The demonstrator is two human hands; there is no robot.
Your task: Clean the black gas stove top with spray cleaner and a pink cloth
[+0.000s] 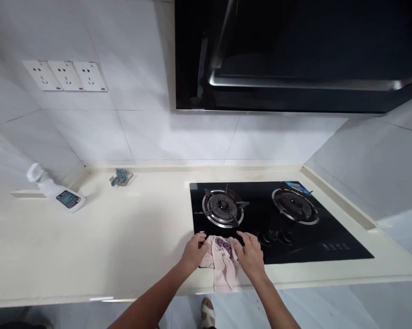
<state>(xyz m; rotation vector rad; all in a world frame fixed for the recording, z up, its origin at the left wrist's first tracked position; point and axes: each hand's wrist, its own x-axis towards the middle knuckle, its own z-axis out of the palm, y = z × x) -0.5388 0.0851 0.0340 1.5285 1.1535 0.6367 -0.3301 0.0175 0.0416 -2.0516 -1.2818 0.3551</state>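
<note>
Head view: has pink cloth between left hand and right hand, equally near, lengthwise toward front of counter; cannot tell whether pinched or merely touched.

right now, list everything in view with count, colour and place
overhead hood: one, black, upper right
socket plates: three, white, upper left wall
tiled wall: greyish white, behind counter
counter: one, cream, across the middle
spray bottle: one, white, dark label, counter's left
crumpled item: one, grey-blue, counter's back; identity unclear
hob: one, black, counter's right
burners: two, black and silver, on hob
knobs: count unclear, dark, hob's front
sticker: one, blue, hob's back right
cloth: one, pink, dark print, hob's front left
floor: pale grey, below
sandalled foot: one, pale sandal, bottom
left hand: one, bare, cloth's left
right hand: one, bare, cloth's right
</note>
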